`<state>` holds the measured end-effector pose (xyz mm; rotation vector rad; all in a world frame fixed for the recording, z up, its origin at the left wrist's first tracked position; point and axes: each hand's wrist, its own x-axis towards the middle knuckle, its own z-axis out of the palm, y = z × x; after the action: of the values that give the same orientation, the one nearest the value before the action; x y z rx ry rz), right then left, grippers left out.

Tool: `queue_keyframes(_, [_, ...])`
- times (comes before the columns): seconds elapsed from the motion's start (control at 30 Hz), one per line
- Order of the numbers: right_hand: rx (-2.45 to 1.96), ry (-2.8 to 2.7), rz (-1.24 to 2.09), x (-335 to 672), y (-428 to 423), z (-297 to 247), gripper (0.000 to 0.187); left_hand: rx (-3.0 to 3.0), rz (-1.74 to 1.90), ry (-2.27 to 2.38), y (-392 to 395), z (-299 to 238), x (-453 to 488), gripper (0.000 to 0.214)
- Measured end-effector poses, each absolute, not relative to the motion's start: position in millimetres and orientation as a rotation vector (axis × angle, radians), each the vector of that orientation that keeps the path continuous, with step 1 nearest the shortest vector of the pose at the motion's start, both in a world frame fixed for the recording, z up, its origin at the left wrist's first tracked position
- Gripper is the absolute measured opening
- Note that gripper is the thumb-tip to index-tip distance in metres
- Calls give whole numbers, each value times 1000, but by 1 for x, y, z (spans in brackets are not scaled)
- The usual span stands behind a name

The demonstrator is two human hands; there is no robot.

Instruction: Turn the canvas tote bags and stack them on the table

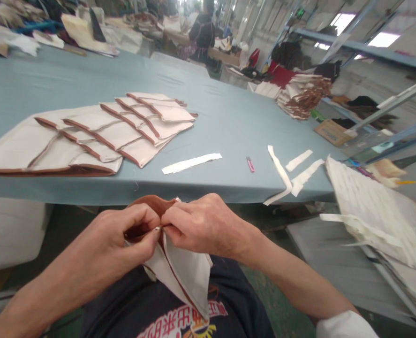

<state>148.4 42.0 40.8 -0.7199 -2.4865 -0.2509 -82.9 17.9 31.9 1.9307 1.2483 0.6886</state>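
Close to my body, below the table edge, I hold up a cream fabric piece with brown edging and a brown inner side. My left hand pinches its top edge between thumb and fingers. Right beside it, my right hand grips the same edge, knuckles up. The two sets of fingertips almost meet at a seam, and the fabric hangs beneath them. Whether anything small sits between the fingertips is hidden. Past my hands, several similar cream pieces with brown edges lie overlapping on the table.
The blue-green table spans the view ahead. On it lie a white strip, a small pink-handled tool and more white strips. At right stands a pile of cream sheets; a brown-edged stack sits farther back.
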Motion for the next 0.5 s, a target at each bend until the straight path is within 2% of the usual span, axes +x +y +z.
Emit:
queue_keyframes(0.2, [-713,-2552,-248,148,44,40,27,1906,653,1254,14,27,-81,28])
queue_keyframes(0.4, [-809,-2612,179,152,43,45,26,2137,756,1278,8,26,-77,23])
queue_keyframes(0.5, [-850,-2566,425,153,43,50,18,2282,841,1264,5,25,-75,23])
